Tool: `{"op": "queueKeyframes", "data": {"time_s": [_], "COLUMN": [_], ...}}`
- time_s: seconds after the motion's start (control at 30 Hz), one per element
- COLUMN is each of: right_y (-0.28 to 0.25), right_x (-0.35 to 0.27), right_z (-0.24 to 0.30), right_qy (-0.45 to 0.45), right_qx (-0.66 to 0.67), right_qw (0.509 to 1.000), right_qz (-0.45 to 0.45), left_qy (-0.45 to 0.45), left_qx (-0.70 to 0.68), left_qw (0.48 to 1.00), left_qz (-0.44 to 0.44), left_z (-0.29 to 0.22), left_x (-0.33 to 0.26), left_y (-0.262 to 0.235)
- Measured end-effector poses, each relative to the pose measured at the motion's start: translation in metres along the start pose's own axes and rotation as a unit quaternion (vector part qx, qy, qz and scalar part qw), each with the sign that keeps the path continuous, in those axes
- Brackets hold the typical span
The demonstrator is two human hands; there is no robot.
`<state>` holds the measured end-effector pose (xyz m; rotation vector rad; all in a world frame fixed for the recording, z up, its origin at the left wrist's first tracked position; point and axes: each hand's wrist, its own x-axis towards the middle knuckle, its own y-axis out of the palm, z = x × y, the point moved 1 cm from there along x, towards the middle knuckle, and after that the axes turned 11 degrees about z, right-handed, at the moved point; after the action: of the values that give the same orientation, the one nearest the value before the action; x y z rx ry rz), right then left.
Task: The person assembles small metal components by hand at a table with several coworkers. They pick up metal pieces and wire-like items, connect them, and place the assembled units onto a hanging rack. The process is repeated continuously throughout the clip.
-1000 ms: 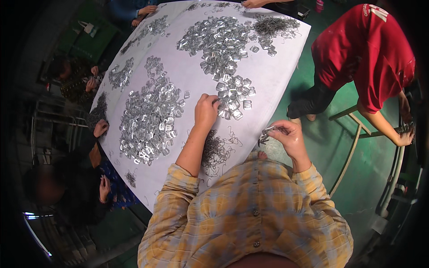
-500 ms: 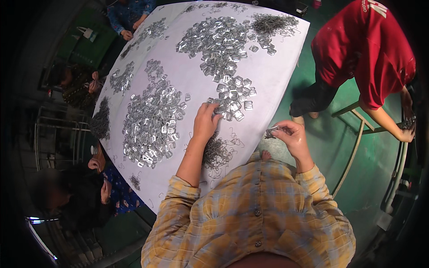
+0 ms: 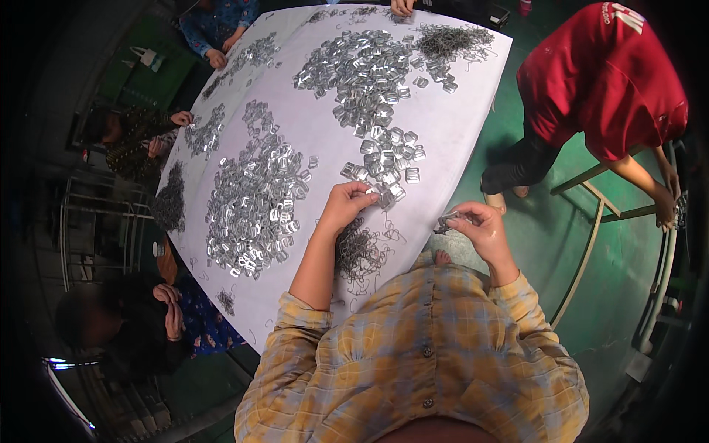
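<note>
My left hand (image 3: 347, 207) is over the white table, thumb and forefinger pinched on a silver metal buckle (image 3: 385, 198) at the near end of a small buckle cluster (image 3: 391, 151). Just off the table's right edge, my right hand (image 3: 481, 227) is closed around small metal pieces (image 3: 449, 220); they look silver and dark, and their exact shape is hard to make out. Below my left hand lies a tangled heap of thin bent wire hooks (image 3: 360, 249), partly covered by my forearm.
The white table (image 3: 443, 118) carries a large buckle pile (image 3: 255, 203), another farther off (image 3: 358, 66), and a dark wire heap (image 3: 452, 40). People sit along the left side and far end. On the right, a person in red (image 3: 598, 81) bends beside a metal frame (image 3: 587, 258).
My left hand has shifted slightly right and nearer, drawing a buckle from the cluster's near end. My right hand stays nearly in place. Another person's hand now shows at the table's far edge.
</note>
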<state>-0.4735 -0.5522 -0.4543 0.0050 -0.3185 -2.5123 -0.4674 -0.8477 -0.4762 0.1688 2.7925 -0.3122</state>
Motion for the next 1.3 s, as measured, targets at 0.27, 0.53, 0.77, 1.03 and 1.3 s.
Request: {"op": "queueKeyframes", "data": {"time_s": [0.27, 0.53, 0.77, 1.03, 1.3], "right_y": [-0.002, -0.001, -0.002, 0.001, 0.003], "right_x": [-0.002, -0.002, -0.001, 0.004, 0.001], "right_z": [-0.002, -0.005, -0.002, -0.003, -0.012], "right_qy": [0.002, -0.005, 0.016, -0.033, 0.002], "right_qx": [0.001, 0.006, -0.007, -0.053, -0.056], "right_qw": [1.000, 1.000, 1.000, 0.998, 0.998], "right_qz": [-0.008, -0.010, -0.006, 0.008, -0.012], "left_qy": [0.016, 0.001, 0.095, 0.054, 0.105], "left_qx": [0.061, 0.001, 0.442, 0.567, 0.185], "left_qw": [0.998, 0.999, 0.865, 0.808, 0.972], "left_qz": [-0.032, -0.048, -0.219, -0.149, -0.095], "left_z": [0.007, 0.004, 0.002, 0.014, -0.026], "left_x": [-0.001, -0.008, -0.017, -0.002, -0.014], "left_y": [0.000, -0.013, 0.000, 0.034, 0.034]}}
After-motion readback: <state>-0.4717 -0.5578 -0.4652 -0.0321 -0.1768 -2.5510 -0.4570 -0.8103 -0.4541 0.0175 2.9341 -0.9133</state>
